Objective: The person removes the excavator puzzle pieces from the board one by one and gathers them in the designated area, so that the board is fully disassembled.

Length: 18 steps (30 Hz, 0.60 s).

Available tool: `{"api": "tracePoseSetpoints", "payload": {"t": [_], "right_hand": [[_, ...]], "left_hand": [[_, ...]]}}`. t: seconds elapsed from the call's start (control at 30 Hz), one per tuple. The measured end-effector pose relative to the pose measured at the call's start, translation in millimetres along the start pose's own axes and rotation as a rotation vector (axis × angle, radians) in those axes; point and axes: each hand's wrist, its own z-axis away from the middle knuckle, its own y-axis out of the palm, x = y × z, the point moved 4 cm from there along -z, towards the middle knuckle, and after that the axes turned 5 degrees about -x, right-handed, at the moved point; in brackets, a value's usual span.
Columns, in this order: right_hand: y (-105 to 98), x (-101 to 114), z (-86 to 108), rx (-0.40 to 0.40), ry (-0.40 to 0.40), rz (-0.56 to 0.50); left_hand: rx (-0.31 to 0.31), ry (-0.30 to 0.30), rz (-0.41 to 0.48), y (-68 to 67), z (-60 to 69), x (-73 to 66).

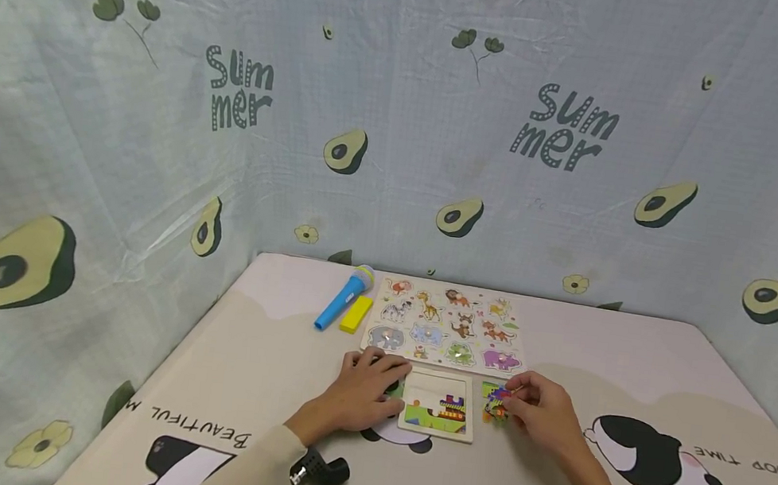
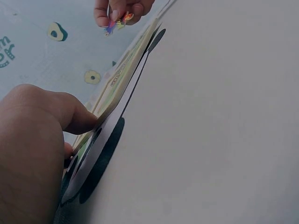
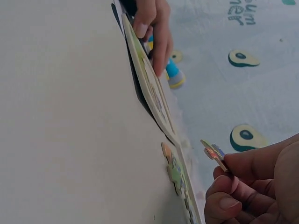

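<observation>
A small square puzzle tray (image 1: 435, 433) lies on the table, its lower part filled with colourful pieces. My left hand (image 1: 355, 395) rests at the tray's left side, fingers spread; in the left wrist view the thumb (image 2: 77, 112) touches its edge. To the right of the tray, my right hand (image 1: 545, 415) pinches a small jigsaw piece (image 3: 215, 154) between thumb and fingers, raised off the table in the right wrist view. Below it several loose jigsaw pieces (image 3: 176, 175) lie in a cluster beside the tray. The held piece's printed picture is too small to make out.
Behind the tray lies a larger animal peg puzzle board (image 1: 444, 325). Left of that board are a yellow block (image 1: 356, 315) and a blue toy microphone (image 1: 342, 300). A printed cloth (image 1: 403, 116) hangs around the table's back and sides.
</observation>
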Motion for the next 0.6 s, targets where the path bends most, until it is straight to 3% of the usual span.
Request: {"api": "tracePoseSetpoints", "payload": {"t": [0.33, 0.6], "right_hand": [[-14, -17, 0.8, -0.049, 0.057, 0.031], [-16, -32, 0.5, -0.023, 0.116, 0.034]], "left_hand": [[0.003, -0.005, 0.001, -1.7, -0.2, -0.4], [0.006, -0.005, -0.001, -0.7, -0.2, 0.2]]}}
